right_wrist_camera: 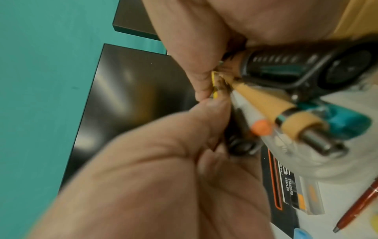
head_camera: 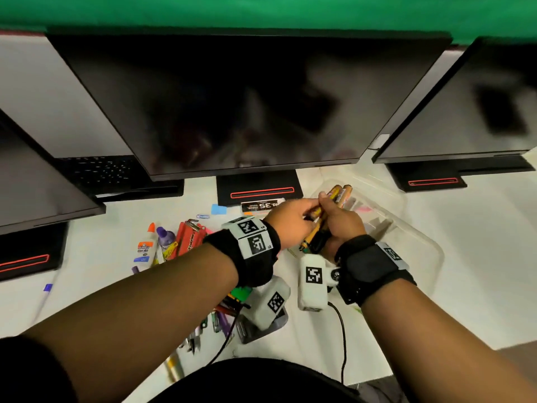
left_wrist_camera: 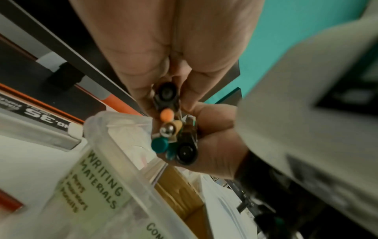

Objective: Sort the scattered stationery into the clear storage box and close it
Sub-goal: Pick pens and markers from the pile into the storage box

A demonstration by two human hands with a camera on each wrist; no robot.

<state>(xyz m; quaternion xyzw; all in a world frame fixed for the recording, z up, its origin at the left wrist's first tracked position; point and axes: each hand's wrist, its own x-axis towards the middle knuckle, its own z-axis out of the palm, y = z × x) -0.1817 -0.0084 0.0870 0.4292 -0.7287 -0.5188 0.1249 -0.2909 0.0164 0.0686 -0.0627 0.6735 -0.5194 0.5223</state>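
Over the near end of the clear storage box (head_camera: 433, 257) both hands meet on one bundle of pens and markers (head_camera: 334, 196). My right hand (head_camera: 331, 210) grips the bundle around its middle. My left hand (head_camera: 311, 209) pinches it from the left side. Seen from the left wrist, the bundle's ends (left_wrist_camera: 174, 129) show orange, teal, silver and black caps above the box (left_wrist_camera: 131, 161), which carries a "WRITING MATERIALS" label (left_wrist_camera: 102, 186). From the right wrist the bundle (right_wrist_camera: 286, 113) runs between my fingertips. Other stationery lies inside the box, blurred.
Loose stationery lies on the white desk: a glue bottle (head_camera: 144, 247), a purple bottle (head_camera: 165, 237), a red stapler (head_camera: 190, 235), a staples box (head_camera: 261, 205), a blue sticky note (head_camera: 218, 209) and several pens (head_camera: 223, 315) under my left wrist. Dark monitors (head_camera: 247, 106) stand behind.
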